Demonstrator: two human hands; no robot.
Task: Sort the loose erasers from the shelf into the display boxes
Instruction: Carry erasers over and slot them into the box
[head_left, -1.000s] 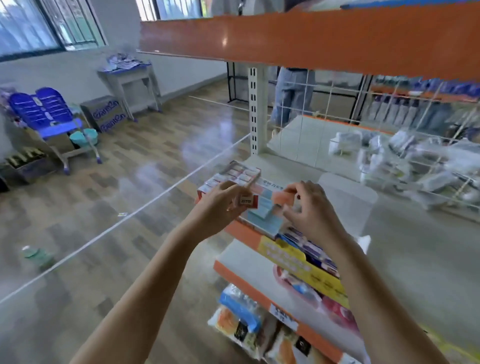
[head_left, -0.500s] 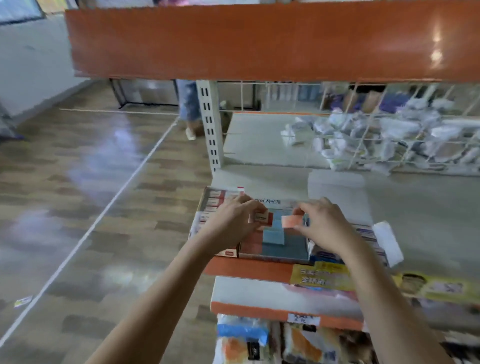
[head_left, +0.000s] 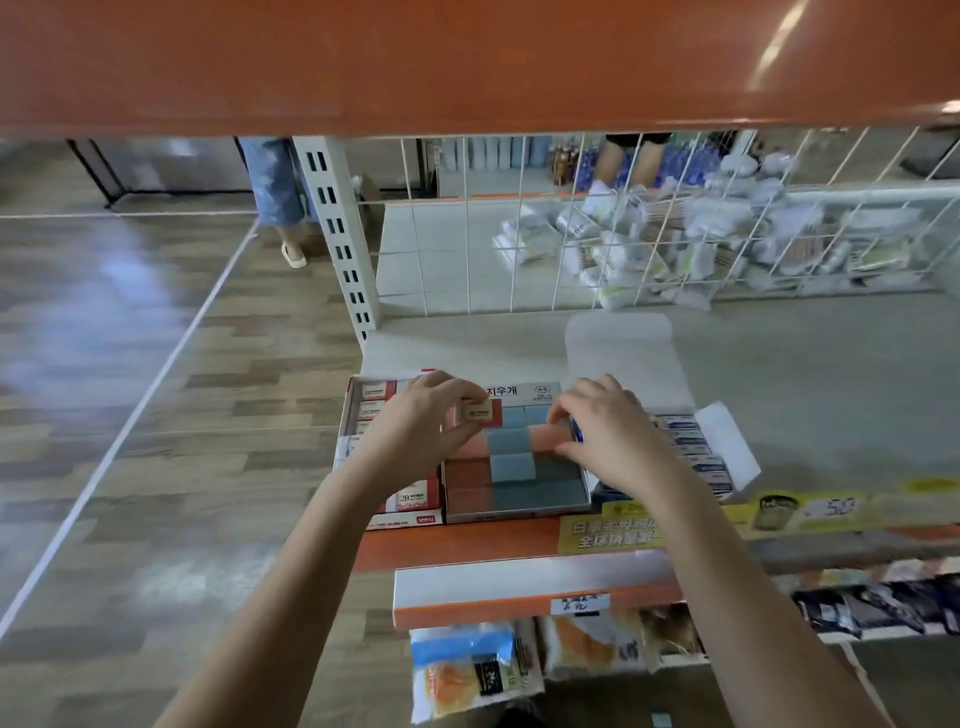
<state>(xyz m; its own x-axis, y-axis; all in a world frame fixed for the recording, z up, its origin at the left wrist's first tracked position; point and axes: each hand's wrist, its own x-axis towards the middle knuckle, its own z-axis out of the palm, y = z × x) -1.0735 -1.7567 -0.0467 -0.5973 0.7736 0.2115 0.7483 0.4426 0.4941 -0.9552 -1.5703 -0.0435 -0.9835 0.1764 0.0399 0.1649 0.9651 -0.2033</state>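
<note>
The left hand (head_left: 431, 421) pinched a small sleeved eraser (head_left: 478, 411) between thumb and fingertips, held just above the middle display box (head_left: 517, 512) at its ten o'clock corner. The right hand (head_left: 605, 434) curled its fingers round a pink eraser (head_left: 545, 436) lying among blue and pink ones at that box's two o'clock side. Boxes of wrapped erasers sat touching it at nine and three o'clock on the shelf (head_left: 805, 395).

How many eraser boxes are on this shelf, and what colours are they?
Red-and-white display box: 1
Display box of blue and pink erasers: 1
Blue-and-white display box: 1
Total: 3
</note>
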